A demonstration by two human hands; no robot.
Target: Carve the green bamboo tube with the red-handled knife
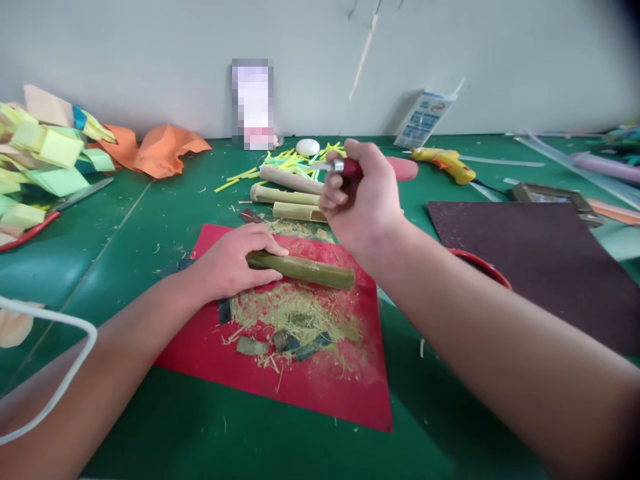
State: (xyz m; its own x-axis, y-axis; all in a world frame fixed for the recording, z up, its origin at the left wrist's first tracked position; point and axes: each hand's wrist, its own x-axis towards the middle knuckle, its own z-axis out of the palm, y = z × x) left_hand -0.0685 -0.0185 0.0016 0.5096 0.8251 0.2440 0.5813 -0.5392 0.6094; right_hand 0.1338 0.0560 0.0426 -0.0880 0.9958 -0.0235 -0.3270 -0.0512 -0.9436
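My left hand [235, 260] is wrapped round one end of a green bamboo tube [320, 272], which lies on a red sheet [350, 393]. The tube's other end points right. Raised above and beyond the tube, my right hand [365, 193] is closed on a red-handled tool [351, 168]. A metal collar and thin shaft show on its left; the exact kind of tip is blurred. Pale green sawdust [260, 307], shavings and several dark scraps of sandpaper-like material [314, 347] lie on the sheet below the tube.
Several pale bamboo pieces [285, 195] and yellow-green strips [240, 177] lie behind the sheet. Folded paper [55, 150] and orange paper [170, 150] are at left. A yellow glue gun [450, 165] and dark brown sheet [540, 260] lie at right. A white cable [85, 333] loops over my left forearm.
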